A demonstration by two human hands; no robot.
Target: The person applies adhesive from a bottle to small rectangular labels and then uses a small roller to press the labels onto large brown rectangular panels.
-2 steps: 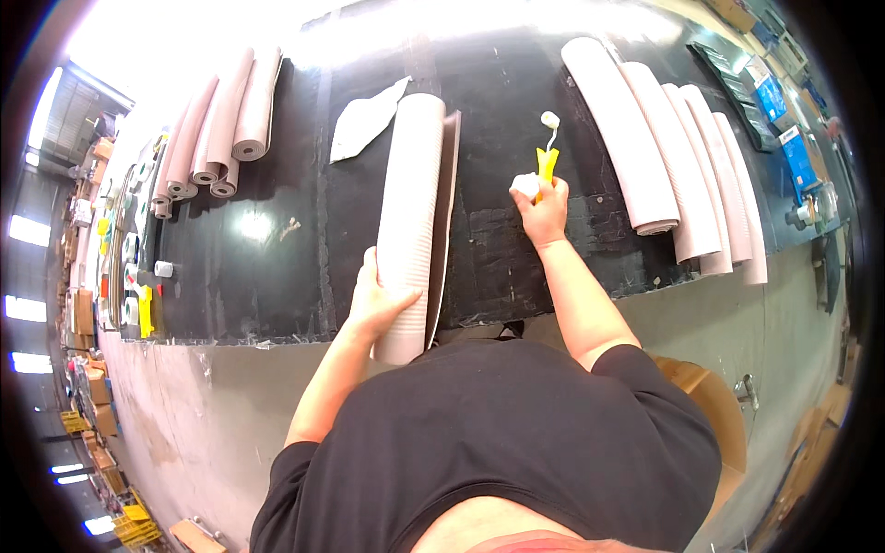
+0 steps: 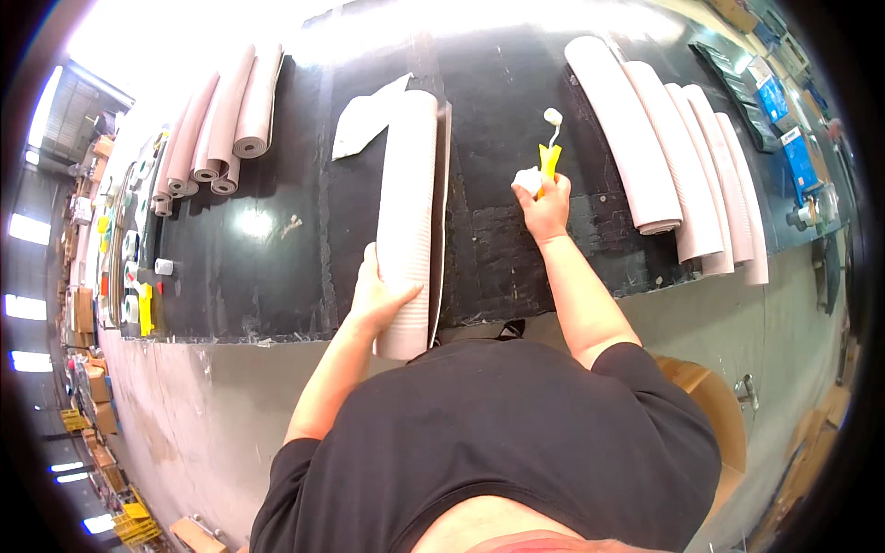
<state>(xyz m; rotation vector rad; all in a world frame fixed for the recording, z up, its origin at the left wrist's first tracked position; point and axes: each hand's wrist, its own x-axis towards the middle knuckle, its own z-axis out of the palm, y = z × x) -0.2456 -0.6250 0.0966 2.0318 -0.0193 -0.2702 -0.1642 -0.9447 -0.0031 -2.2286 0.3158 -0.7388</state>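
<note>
1. Landmark: the long pale ribbed sheet roll (image 2: 406, 221), lying lengthwise on the black-topped desk (image 2: 267, 276), its near end overhanging the desk's front edge.
2. Left hand (image 2: 380, 300) wraps around the near end of the roll, fingers curled over the top, thumb on the right flank. Judgement: this grip pins the roll so it does not turn or unwind.
3. A thin dark-faced flap (image 2: 441, 212) stands along the roll's right side, touching it; it looks like the loose outer edge of the sheet, held up by the roll itself.
4. Right hand (image 2: 546, 205), to the right of the roll and apart from it, is closed on a small yellow-handled roller with a white head (image 2: 551, 147) plus a white wad (image 2: 527, 179); the head points away from the body, over bare desk.
5. Far right of the roll: a row of similar pale rolls (image 2: 673, 175), side by side.
6. Far left of the roll: a pile of pinkish rolls (image 2: 217, 138). A white sheet scrap (image 2: 364, 120) touches the roll's far left side.
</note>
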